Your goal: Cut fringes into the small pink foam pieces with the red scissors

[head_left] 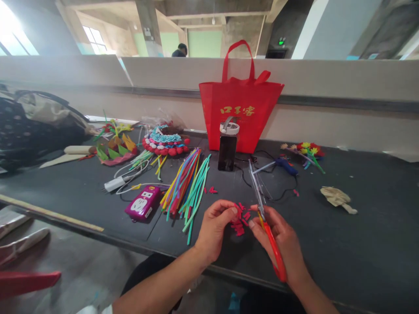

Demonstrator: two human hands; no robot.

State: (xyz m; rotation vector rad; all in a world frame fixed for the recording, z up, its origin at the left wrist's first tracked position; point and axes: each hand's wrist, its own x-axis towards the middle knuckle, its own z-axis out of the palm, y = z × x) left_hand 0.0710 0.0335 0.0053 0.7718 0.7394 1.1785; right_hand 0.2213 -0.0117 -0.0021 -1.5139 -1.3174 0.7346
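Observation:
My left hand (214, 226) is pinched, thumb against forefinger, on a small red piece of pipe cleaner that is mostly hidden by the fingertips. Just below and beyond those fingers lies a loose heap of short red cut pieces (240, 227) on the dark table. Scissors (276, 253) with orange-red handles are in my right hand (283, 240), blades pointing away and up toward the table's back. Left of my hands, long pipe cleaners (183, 183) lie in a multicoloured bundle, with turquoise ones (197, 192) alongside.
A phone (227, 152) stands upright before a red bag (240, 113). A blue glue gun (286, 166) with a black cord lies to the right, near crumpled beige material (337, 197). Leftward are a purple power socket (144, 203), a white plug (114, 184) and craft flowers (166, 138).

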